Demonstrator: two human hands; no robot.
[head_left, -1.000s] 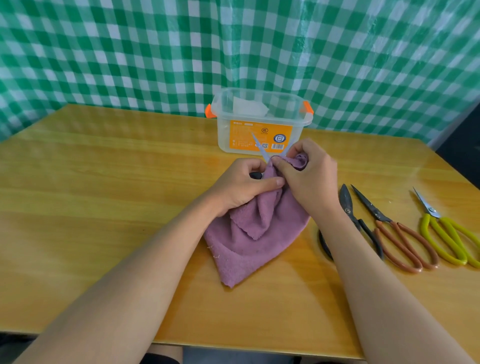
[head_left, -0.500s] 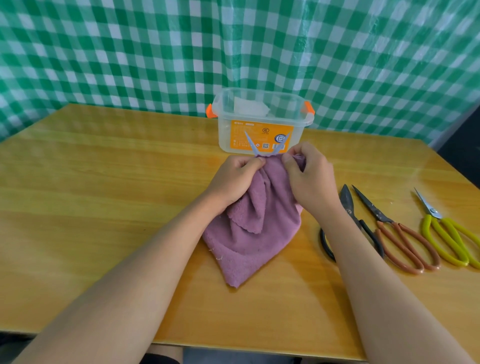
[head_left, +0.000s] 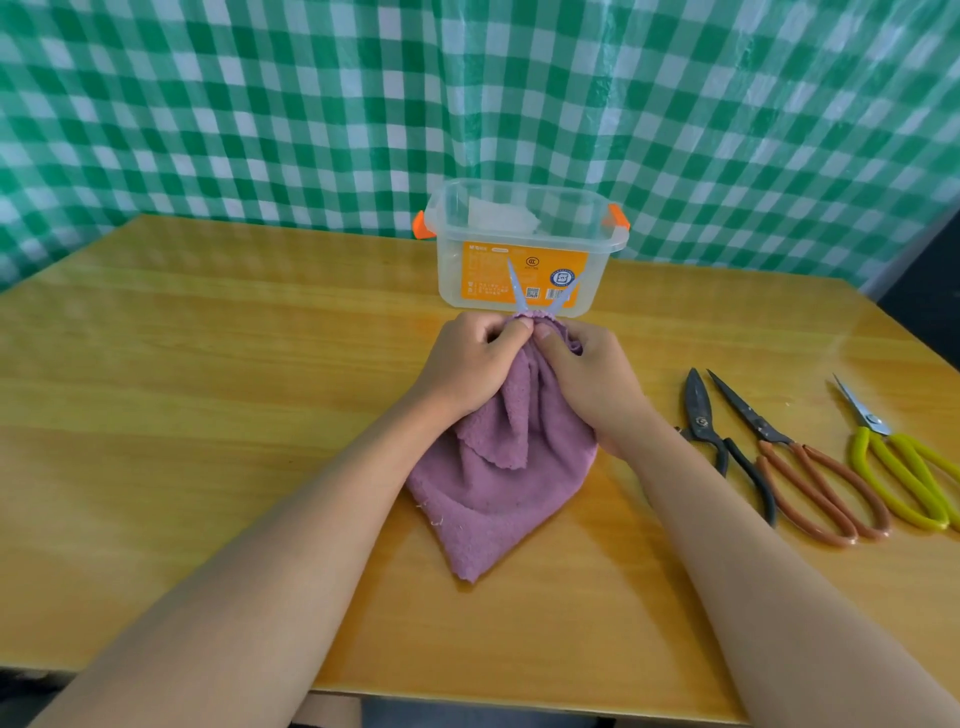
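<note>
Clear rectangular plastic box (head_left: 597, 247) with orange latches and label, holding a crumpled white sheet (head_left: 501, 215). Just before it, on the glossy wooden table (head_left: 208, 415), left hand (head_left: 467, 364) and right hand (head_left: 592, 379) pinch the gathered top of a fuzzy purple towel (head_left: 498, 488). Two pale blue scissor blades (head_left: 517, 291) protrude from it in a V.

Left hand (head_left: 470, 366), right hand (head_left: 592, 376) pinch purple cloth (head_left: 498, 478) around open scissors (head_left: 540, 296).
</note>
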